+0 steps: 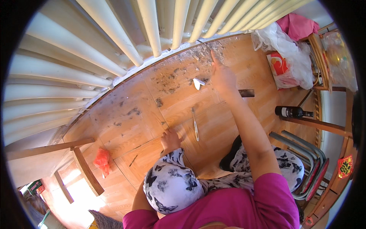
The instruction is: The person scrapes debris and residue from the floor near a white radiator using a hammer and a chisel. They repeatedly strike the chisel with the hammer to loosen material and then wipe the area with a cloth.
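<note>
My right hand (222, 75) reaches forward to the foot of the white radiator (150, 26). Its index finger lies along a thin dark stick (203, 43), whose far end is at the radiator's lower edge. Grey dust and pale flakes (198, 57) cover the floor around the tip. Close to this hand lies a folded white scrap (198, 83), apparently paper. My left hand (170, 140) rests on the floor beside my knee, its fingers slightly apart and nothing visible in them. A white toothbrush (196, 129) lies to its right.
At right are plastic bags (301, 65), a dark bottle (291, 112) on a wooden bar, and folded stools (312, 168). A dark flat piece (247, 93) shows past my right forearm. At left, a red bag (101, 162) lies by wooden legs (87, 171); a dark sliver (133, 160) lies nearby.
</note>
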The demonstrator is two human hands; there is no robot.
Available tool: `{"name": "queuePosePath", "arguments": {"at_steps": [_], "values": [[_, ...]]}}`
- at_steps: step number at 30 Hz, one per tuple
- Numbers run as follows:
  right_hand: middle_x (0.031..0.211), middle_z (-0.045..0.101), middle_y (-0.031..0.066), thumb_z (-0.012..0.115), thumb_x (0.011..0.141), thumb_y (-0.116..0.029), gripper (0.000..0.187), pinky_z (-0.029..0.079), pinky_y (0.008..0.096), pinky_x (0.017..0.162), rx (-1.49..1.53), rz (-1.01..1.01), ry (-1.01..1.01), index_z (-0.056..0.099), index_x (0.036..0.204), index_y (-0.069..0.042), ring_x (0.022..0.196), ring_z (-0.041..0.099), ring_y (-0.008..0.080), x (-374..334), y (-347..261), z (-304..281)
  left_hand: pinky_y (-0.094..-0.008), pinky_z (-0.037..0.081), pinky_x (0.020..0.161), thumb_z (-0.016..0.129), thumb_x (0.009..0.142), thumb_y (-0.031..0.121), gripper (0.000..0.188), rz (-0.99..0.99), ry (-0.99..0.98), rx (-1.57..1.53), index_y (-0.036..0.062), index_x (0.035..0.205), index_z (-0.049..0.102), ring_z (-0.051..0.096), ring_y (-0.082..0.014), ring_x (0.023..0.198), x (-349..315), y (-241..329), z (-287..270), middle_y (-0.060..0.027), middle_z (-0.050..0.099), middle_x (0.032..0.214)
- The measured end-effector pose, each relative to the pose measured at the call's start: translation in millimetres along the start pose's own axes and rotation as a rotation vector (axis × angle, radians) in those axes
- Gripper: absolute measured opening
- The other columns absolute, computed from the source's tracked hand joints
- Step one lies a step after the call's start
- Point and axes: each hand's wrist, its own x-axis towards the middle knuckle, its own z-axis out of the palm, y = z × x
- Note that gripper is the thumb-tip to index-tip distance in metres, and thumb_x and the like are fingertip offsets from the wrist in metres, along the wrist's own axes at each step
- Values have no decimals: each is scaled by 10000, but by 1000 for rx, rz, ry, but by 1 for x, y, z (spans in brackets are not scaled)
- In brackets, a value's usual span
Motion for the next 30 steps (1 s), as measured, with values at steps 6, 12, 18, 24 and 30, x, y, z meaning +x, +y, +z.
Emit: {"name": "queuePosePath", "arguments": {"at_steps": [6, 12, 18, 24, 30], "values": [[777, 653, 208, 474, 970, -227, 561, 505, 500, 661, -137, -54, -40, 298, 1486, -363, 732, 649, 393, 14, 5, -11, -416, 516, 854, 789, 707, 469, 687, 10, -14, -22, -8, 1120, 518, 577, -328, 1092, 2, 2, 2, -195, 574, 1148], [833, 662, 218, 496, 959, -189, 599, 509, 484, 662, -151, -256, -58, 283, 1497, -344, 724, 651, 388, 7, 1, -5, -419, 525, 837, 798, 690, 476, 708, -7, 23, -48, -18, 1115, 522, 590, -335, 1067, 2, -4, 5, -197, 578, 1131], [904, 685, 175, 496, 949, -111, 627, 510, 449, 649, 271, -49, 22, 282, 1504, -307, 756, 670, 335, -18, 0, 51, -418, 520, 845, 794, 692, 477, 749, 11, -31, -56, -37, 1156, 512, 585, -340, 1075, 6, 0, 7, -197, 583, 1120], [788, 675, 137, 536, 949, -115, 625, 508, 402, 550, 506, -418, -169, 311, 1490, -332, 600, 637, 288, -88, -136, 114, -429, 501, 874, 768, 740, 440, 708, 41, 82, -115, -40, 1183, 493, 571, -344, 1103, 1, -15, 13, -192, 576, 1156], [790, 658, 93, 593, 898, -131, 513, 501, 392, 499, 349, -732, 108, 509, 1366, -322, 586, 637, 260, -46, -79, 110, -445, 498, 837, 715, 820, 354, 485, 105, 73, -472, 22, 1104, 504, 593, -348, 1056, -8, -31, 1, -164, 605, 1100]]}}
